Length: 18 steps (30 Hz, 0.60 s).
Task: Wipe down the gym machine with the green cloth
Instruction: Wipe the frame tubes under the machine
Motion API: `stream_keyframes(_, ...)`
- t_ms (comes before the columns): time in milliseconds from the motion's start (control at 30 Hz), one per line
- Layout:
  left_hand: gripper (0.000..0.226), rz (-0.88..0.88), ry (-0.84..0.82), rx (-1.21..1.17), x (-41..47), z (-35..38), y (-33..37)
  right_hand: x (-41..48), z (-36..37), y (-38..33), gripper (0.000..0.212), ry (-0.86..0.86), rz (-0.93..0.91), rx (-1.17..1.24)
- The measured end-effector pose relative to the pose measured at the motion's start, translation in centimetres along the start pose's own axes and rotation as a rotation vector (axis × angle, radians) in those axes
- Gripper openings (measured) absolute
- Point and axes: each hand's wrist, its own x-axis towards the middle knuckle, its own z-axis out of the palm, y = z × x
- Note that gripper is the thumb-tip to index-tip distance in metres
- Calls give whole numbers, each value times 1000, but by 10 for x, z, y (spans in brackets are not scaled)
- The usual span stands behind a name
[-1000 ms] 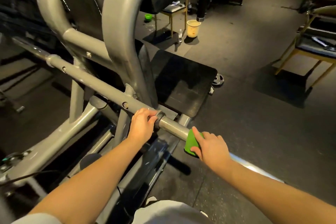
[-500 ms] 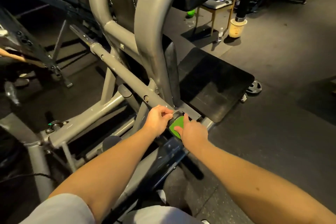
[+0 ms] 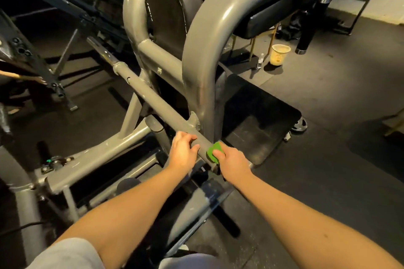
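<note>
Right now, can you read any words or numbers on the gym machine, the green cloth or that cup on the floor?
No text here can be read.
gym machine: no label or number shows on its grey frame.
green cloth: plain.
cup: any print is too blurred to read.

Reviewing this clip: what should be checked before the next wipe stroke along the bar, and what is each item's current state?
1. Green cloth held in the right hand: ok.
2. Cloth pressed against the grey bar: ok.
3. Stroke path up the bar free: not ok, the left hand grips the bar right beside the cloth.
4. Cloth damp enough: cannot tell.
5. Cup on the floor well away from both arms: ok.
</note>
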Motion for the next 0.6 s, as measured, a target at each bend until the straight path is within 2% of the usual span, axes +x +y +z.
stream_keyframes(67,42,53,-11,40,13,-6,-12,-5,26,-5,17,42,-76,-253)
stream_keyframes(133,52,106,-26,63,26,-10,-23,-10,41,-8,33,57,-130,-448)
stream_keyframes(233,59,148,-51,85,40,-15,-36,-9,49,-3,40,110,-246,-582)
stream_keyframes(367,59,191,-72,51,44,-14,-43,11,45,-22,27,129,-195,-595)
stream_keyframes(467,56,210,-94,64,49,-17,-45,38,34,-39,17,8,0,-397)
stream_keyframes(533,53,224,-129,88,55,-22,-47,43,28,-40,26,-39,59,-351)
stream_keyframes(600,53,242,-153,92,62,-26,-49,34,22,-37,26,-41,48,-378)
